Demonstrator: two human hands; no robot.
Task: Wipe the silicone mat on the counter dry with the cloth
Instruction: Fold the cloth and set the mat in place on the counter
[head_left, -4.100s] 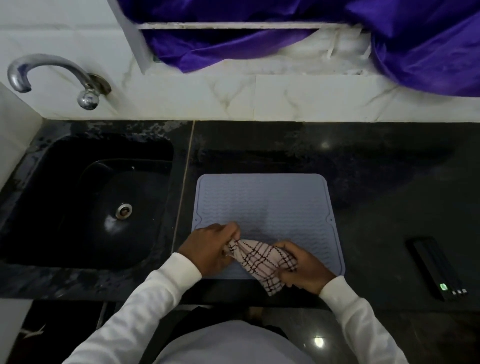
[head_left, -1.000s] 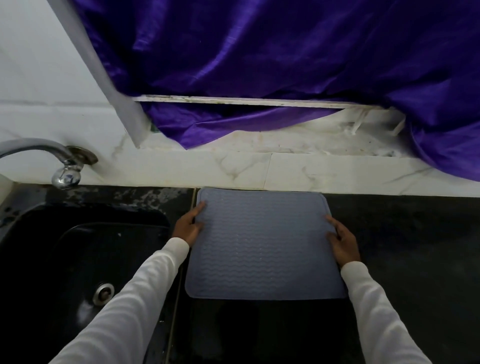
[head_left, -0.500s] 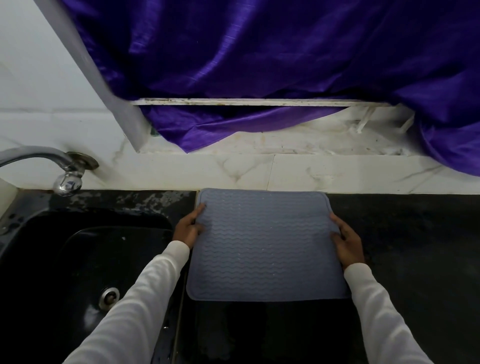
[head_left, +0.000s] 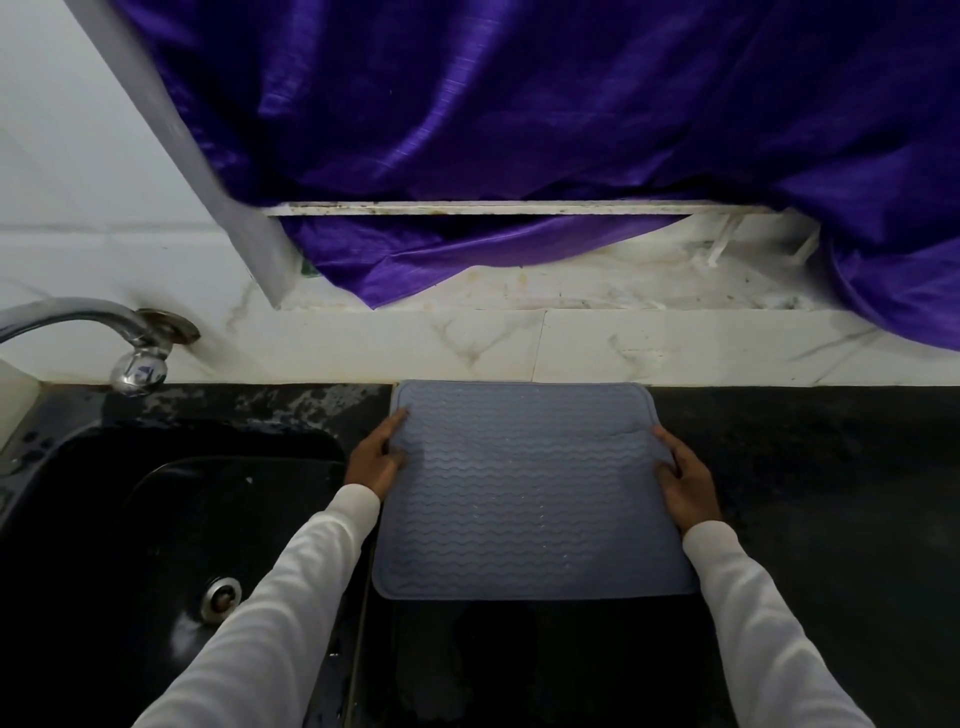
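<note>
near edge of mat (head_left: 530, 499) lying flat on black counter (head_left: 805, 467), just right of sink (head_left: 171, 519). left hand (head_left: 375, 457) and right hand (head_left: 683, 486) gripping the mat's side edges, fingers curled over the rims. far edge touching the wall tiles (head_left: 467, 343). cloth not in view. best to press both sides down evenly, flatten the small buckle near the right fingers, then let go together.
</note>
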